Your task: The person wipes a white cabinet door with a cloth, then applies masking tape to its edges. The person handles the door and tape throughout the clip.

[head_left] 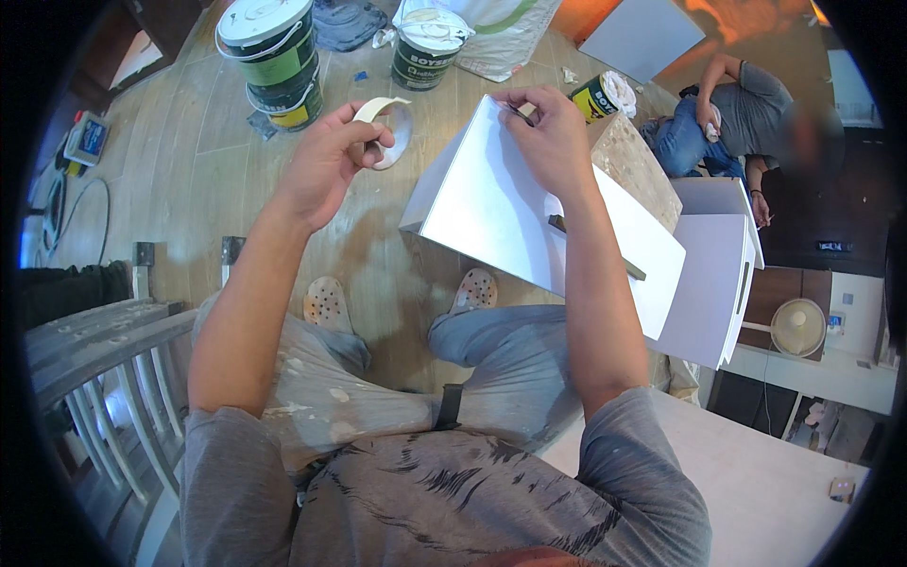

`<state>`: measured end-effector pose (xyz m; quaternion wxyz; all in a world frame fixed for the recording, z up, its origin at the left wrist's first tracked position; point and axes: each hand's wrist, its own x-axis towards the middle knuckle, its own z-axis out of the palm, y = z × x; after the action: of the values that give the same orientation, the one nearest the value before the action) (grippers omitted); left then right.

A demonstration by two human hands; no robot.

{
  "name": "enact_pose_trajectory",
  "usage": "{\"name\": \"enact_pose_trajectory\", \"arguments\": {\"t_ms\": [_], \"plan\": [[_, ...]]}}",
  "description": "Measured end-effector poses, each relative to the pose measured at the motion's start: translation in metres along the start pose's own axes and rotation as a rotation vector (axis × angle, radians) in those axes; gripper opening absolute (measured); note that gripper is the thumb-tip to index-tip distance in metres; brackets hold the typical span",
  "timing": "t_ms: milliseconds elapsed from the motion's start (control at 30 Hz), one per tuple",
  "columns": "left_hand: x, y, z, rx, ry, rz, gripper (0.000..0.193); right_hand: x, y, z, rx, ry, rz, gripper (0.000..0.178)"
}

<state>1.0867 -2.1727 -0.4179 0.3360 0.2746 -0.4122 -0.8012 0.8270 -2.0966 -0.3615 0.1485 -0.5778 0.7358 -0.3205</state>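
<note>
Your left grip pinches the tape, fingers hiding its near side. To its right, your right grip bends over the far corner of the box; you cannot tell what the dark sliver there is, or whether it's pinched. Your right forearm hides the middle of the bar.

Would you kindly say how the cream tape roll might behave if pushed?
The tape roll is likely light, smaller than the left hand holding it. Being round, it may roll on edge; its thin strip probably flexes.
</note>
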Motion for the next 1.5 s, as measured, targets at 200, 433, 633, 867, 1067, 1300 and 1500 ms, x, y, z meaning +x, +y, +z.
{"name": "enact_pose_trajectory", "arguments": {"t_ms": [200, 433, 633, 867, 1067, 1300, 1500], "plan": [[0.004, -0.015, -0.005, 0.151, 0.080, -0.101, 0.027, 0.008, 0.002, 0.010, -0.078, 0.008, -0.088, 0.027], [0.000, -0.012, -0.004, 0.173, 0.090, -0.093, 0.026, 0.006, -0.007, 0.004, -0.035, -0.020, 0.009, 0.021], [-0.001, -0.011, -0.004, 0.162, 0.072, -0.078, 0.028, 0.010, 0.009, 0.006, 0.109, 0.059, 0.001, 0.020], [-0.002, -0.010, -0.006, 0.174, 0.082, -0.075, 0.028, 0.014, 0.009, -0.001, 0.295, 0.005, 0.129, 0.023], [-0.001, -0.011, -0.005, 0.199, 0.085, -0.084, 0.028, 0.011, -0.003, -0.001, 0.273, 0.035, 0.177, 0.026], [-0.001, -0.012, -0.003, 0.201, 0.081, -0.092, 0.027, 0.013, -0.001, 0.002, 0.236, 0.061, 0.253, 0.020], [-0.002, -0.010, 0.000, 0.211, 0.091, -0.097, 0.028, 0.015, 0.007, 0.007, 0.233, 0.083, 0.223, 0.020]]}}
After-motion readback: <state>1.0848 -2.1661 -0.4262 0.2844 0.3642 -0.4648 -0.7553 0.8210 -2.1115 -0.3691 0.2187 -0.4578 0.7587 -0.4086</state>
